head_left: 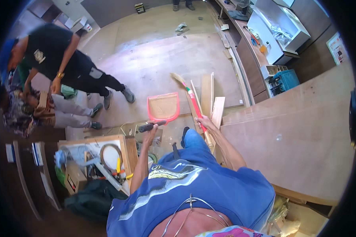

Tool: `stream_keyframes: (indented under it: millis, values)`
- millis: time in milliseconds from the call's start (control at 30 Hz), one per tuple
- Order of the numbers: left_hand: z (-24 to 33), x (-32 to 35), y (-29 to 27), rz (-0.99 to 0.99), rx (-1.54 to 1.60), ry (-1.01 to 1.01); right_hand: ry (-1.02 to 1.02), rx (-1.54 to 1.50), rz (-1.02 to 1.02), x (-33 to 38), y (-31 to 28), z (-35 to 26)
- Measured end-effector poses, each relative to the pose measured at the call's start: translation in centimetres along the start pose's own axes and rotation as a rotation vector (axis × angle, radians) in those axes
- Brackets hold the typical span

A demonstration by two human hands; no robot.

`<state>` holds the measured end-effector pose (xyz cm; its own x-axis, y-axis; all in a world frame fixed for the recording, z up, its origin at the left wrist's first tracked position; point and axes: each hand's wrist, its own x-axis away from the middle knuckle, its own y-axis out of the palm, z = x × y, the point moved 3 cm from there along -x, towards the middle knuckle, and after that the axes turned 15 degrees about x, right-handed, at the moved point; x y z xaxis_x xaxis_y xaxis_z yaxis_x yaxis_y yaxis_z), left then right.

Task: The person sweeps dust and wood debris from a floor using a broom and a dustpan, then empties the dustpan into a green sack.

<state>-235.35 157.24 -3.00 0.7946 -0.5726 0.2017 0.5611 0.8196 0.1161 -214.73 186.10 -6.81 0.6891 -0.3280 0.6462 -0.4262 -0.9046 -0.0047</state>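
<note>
the left hand (150, 130) has its fingers closed around a dark, stick-like handle (145, 128); one end of it sticks out at the left of the fist, and the other end points to a red-rimmed plastic dustpan (163, 107) with brownish inside. the pan is just beyond these fingers, its wide mouth turned away from the person; if it touches the floor, i cannot tell.

the right hand (203, 123) is gripping a long broom with red handle (195, 103). the fingers are wrapped on the lower part of the red section, and a pale end of the stick comes out below the fist. above the fingers, the broom leans to upper left, with a green collar and pale straw bristles (177, 78) at its far end, near the dustpan but apart from it.

beside the broom, at its right, there are long pale wooden boards (217, 111) on the brown floor (126, 63). at lower left, a wood-edged white bench (91, 139) carries a round roll of tape (111, 155) and a yellow-handled tool (118, 165). farther left, a co-worker in black clothes (53, 43) is standing, bent forward.
</note>
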Motion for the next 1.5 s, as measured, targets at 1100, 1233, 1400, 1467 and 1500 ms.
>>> stream_keyframes:
  millis: [1100, 1233, 1400, 1467, 1500]
  values:
    - [20.0, -106.0, 11.0, -0.324, -0.122, -0.130, 0.341, -0.746, 0.598, -71.7, -28.6, -43.6]
    - [20.7, -115.2, 9.5, -0.239, -0.382, -0.153, 0.607, -0.987, 0.703, -90.4, -27.2, -48.4]
    - [17.9, -127.6, 18.5, -0.216, -0.150, -0.358, 0.581, -1.098, 0.683, -113.7, -36.1, -53.2]
    - [19.9, -132.0, 16.9, -0.133, -0.232, -0.422, 0.600, -1.053, 0.722, -119.7, -29.7, -62.7]
    - [20.8, -134.2, 16.1, -0.117, -0.264, -0.430, 0.643, -1.054, 0.549, -121.7, -28.3, -67.4]
